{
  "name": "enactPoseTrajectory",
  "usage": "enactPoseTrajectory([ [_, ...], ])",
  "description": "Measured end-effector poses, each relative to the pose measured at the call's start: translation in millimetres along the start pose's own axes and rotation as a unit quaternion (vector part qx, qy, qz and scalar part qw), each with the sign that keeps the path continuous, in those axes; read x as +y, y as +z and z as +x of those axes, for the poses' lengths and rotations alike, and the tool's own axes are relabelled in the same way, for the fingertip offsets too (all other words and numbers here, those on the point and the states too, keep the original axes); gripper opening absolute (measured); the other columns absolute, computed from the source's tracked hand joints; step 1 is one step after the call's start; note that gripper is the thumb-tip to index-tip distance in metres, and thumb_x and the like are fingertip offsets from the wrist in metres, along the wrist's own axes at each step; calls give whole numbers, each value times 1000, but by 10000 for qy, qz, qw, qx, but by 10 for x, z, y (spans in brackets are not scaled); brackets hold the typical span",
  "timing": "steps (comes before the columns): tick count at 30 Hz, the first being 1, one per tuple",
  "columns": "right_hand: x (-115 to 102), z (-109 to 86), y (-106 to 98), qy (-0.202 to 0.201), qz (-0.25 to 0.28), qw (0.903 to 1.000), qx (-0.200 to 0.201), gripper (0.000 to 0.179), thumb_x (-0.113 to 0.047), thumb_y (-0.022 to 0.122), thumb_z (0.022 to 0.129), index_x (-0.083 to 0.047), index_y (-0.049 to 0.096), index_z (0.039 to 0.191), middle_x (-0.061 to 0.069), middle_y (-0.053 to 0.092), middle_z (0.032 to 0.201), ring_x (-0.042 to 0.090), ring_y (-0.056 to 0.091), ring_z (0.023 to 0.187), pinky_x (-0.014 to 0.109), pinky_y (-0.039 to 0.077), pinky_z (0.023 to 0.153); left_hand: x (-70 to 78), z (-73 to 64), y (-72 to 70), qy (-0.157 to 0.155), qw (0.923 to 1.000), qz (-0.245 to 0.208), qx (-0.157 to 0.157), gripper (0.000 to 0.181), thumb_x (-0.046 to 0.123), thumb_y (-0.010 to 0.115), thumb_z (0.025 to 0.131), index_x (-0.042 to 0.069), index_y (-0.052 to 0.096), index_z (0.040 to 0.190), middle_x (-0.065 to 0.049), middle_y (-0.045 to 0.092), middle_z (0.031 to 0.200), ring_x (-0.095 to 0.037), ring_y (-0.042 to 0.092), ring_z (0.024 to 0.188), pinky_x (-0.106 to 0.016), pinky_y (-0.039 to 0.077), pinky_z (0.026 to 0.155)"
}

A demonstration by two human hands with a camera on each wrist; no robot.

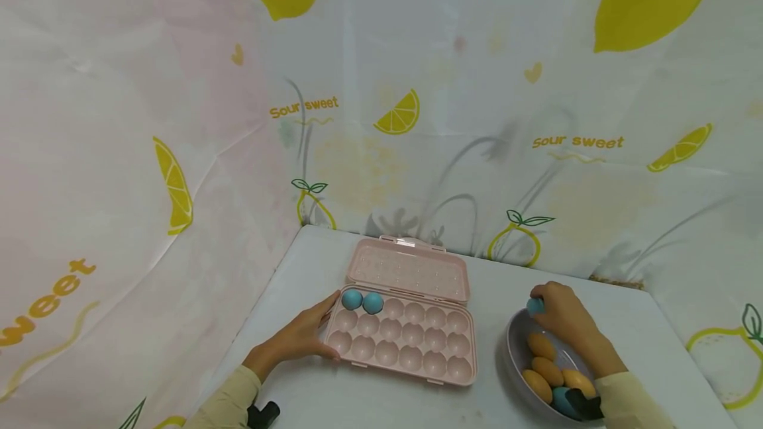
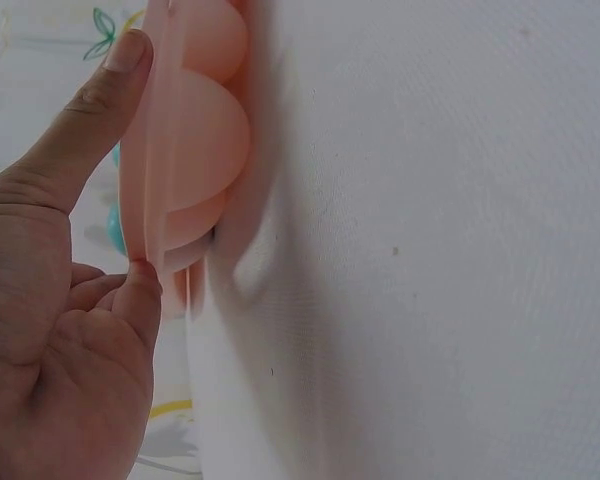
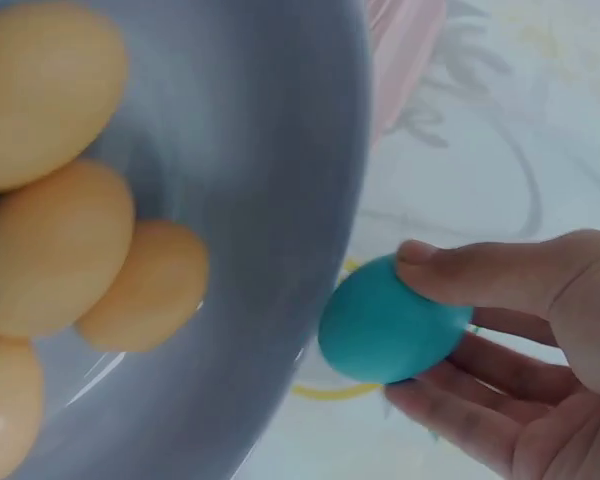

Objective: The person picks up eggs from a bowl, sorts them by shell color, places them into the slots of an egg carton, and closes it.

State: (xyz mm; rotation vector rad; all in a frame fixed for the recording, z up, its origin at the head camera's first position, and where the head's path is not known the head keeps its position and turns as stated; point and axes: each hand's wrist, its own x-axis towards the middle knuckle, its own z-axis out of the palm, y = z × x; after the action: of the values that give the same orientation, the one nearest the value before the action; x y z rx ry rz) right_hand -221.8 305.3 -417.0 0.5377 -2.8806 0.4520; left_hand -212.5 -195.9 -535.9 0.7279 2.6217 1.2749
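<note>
Right hand [image 1: 566, 320], lower right of the head view, pinches a blue egg [image 3: 390, 320] between thumb and fingers just over the rim of the grey bowl [image 1: 514, 349]. Left hand [image 1: 304, 336] lies against the left edge of the pink egg tray [image 1: 411, 343], thumb straight along the rim and lower fingers curled up to it, touching the side rather than gripping it. "Sour sweet" reads twice on the lemon-print cloth [image 1: 417, 85] behind, with part of "sweet" at far left. Two blue eggs [image 1: 361, 300] sit in the tray's upper-left cups, its lid [image 1: 408, 273] open at the back. Orange eggs [image 1: 545, 359] lie in the bowl with another blue one. All this stands on a white table [image 1: 310, 257].
</note>
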Motion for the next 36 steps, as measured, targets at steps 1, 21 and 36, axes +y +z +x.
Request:
enactPoseTrajectory([
  [1,-37,13,-3,-7,-18,9999,103,15,5,73,68,-3,68,79,2,57,71,17,52,65,32,49,56,0,1,0,-8,10000,-6,-6,129,42,92,57,0,18,154,-18,24,158,-32,28,143,-43,33,111],
  [21,-536,345,270,-141,1250,9866,1044,34,-2,83,73,5,70,104,15,71,97,29,69,84,43,61,72,-3,19,0,-1,10000,29,-47,130,43,92,57,0,18,154,-17,24,158,-31,28,143,-41,34,110],
  [36,-972,611,557,-440,1879,9756,1042,33,-3,85,72,2,71,101,12,71,95,25,71,83,33,61,72,-1,7,-8,32,10000,-42,-71,129,42,92,58,0,17,154,-18,23,158,-31,27,143,-41,33,111],
])
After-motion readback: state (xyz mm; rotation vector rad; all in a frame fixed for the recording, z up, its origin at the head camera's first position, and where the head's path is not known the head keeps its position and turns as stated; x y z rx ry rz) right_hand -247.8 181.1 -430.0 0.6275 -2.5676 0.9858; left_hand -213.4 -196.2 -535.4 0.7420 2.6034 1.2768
